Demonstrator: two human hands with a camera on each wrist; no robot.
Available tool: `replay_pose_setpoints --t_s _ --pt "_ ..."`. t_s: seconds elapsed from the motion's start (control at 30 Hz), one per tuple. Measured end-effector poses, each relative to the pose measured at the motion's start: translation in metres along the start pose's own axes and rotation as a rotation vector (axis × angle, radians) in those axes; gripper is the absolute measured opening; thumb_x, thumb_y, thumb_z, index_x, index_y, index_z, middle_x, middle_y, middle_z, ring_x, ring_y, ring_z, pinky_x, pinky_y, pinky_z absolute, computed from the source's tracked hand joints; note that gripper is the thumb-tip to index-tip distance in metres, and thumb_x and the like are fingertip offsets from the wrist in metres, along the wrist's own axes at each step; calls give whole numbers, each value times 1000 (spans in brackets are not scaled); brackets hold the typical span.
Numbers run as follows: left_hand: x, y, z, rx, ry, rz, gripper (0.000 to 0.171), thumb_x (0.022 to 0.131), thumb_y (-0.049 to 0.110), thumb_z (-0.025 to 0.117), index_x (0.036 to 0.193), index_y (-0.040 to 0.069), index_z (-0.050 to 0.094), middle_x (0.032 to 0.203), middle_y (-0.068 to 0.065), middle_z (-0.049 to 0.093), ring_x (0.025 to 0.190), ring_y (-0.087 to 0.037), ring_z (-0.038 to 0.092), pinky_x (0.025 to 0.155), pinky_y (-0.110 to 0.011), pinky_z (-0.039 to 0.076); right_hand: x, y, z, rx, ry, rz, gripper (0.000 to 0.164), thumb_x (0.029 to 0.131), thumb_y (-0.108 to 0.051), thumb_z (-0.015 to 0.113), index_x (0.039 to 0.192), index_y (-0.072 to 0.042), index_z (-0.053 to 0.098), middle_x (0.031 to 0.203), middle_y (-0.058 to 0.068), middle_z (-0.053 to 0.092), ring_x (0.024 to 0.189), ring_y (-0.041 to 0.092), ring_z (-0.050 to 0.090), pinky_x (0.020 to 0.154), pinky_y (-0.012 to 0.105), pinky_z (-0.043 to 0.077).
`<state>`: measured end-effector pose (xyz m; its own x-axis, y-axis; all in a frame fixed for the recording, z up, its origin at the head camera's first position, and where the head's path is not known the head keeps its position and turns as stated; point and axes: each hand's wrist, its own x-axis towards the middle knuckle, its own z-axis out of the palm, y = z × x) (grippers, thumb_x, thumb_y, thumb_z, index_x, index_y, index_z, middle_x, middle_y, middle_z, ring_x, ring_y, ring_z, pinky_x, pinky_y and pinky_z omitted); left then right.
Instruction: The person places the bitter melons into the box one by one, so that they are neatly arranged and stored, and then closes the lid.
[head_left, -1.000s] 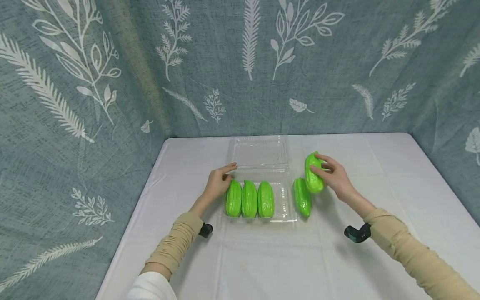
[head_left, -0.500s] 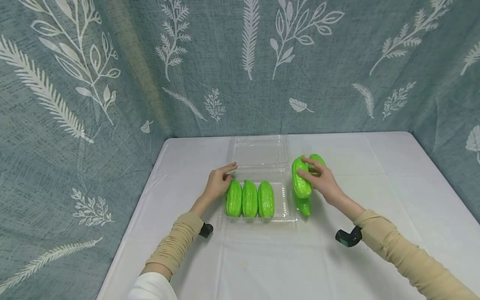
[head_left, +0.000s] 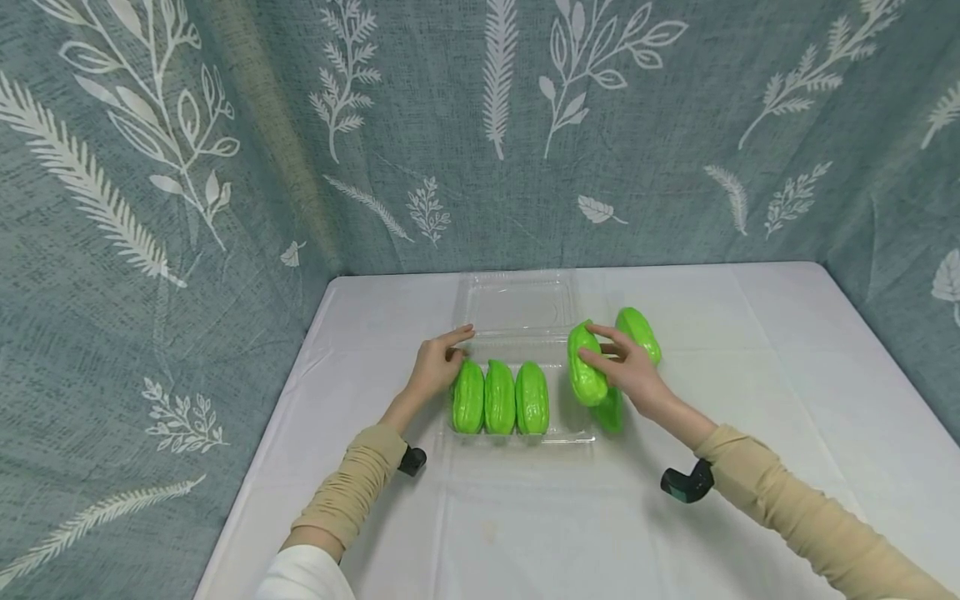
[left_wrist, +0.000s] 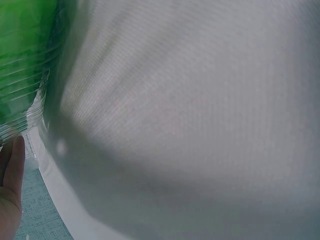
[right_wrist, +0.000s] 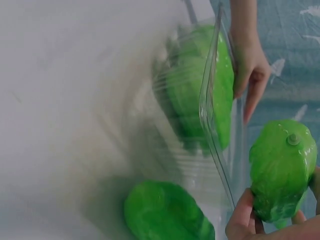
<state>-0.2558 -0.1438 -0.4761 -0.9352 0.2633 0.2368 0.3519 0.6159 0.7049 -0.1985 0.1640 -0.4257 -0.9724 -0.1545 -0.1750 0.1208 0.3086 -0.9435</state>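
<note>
In the head view my right hand point(head_left: 637, 377) pinches a bright green ridged gourd point(head_left: 585, 367) between thumb and fingers. It hangs over the right edge of a clear plastic box point(head_left: 558, 421). In the right wrist view the held gourd point(right_wrist: 282, 167) shows its stem end. Three similar gourds point(head_left: 500, 398) stand side by side in the box's left and middle part; its right part is bare. My left hand point(head_left: 433, 367) holds the box at its back left corner, the index finger stretched along the hinge. In the left wrist view its fingertip point(left_wrist: 17, 150) meets the ribbed wall.
The box's clear lid point(head_left: 517, 302) lies folded back behind it. Right of the box, one gourd point(head_left: 612, 414) lies partly hidden under the held one; another gourd point(head_left: 639, 333) lies farther back. A white cloth covers the table point(head_left: 525, 517); a patterned blue-green curtain point(head_left: 465, 208) hangs behind.
My right hand has carried its gourd left and slightly toward me, from beside the box to over its right edge. The far gourd behind it has come into view. My left hand has stayed put.
</note>
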Motion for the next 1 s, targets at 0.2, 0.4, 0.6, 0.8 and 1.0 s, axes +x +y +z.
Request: replay_pose_setpoints --t_s 0.2,0.4,0.6,0.8,1.0 --pt "0 0 0 5 -3 -18 39 87 -10 49 123 0 61 135 -10 56 68 -14 59 61 -18 42 -2 -1 8 23 -10 -24 61 93 -28 59 147 -11 34 144 26 37 128 41 42 80 29 48" --pt "0 0 0 1 -6 -23 39 88 -10 49 124 0 61 135 -9 56 80 -21 67 64 -20 44 -1 2 16 -15 -5 -73 59 93 -26 59 145 -11 37 143 26 39 125 44 46 89 42 49" --pt "0 -1 1 -13 5 -2 39 87 -12 49 122 -2 62 134 -12 57 83 -23 68 64 -21 44 -1 6 26 -99 26 -195 55 91 -24 63 140 -10 43 136 24 49 115 42 55 91 49 49" --pt "0 -1 1 -10 -1 -18 40 87 -11 49 123 0 61 135 -11 56 87 -23 69 66 -21 46 -5 5 36 -178 62 -262 54 88 -23 67 138 -12 47 132 22 53 112 41 56 89 48 50" --pt "0 -1 1 -8 -6 -18 40 87 -11 50 124 -1 61 136 -11 56 83 -21 67 64 -20 45 -7 7 46 -268 110 -412 51 84 -16 70 132 -6 52 128 20 56 107 36 59 86 45 52"
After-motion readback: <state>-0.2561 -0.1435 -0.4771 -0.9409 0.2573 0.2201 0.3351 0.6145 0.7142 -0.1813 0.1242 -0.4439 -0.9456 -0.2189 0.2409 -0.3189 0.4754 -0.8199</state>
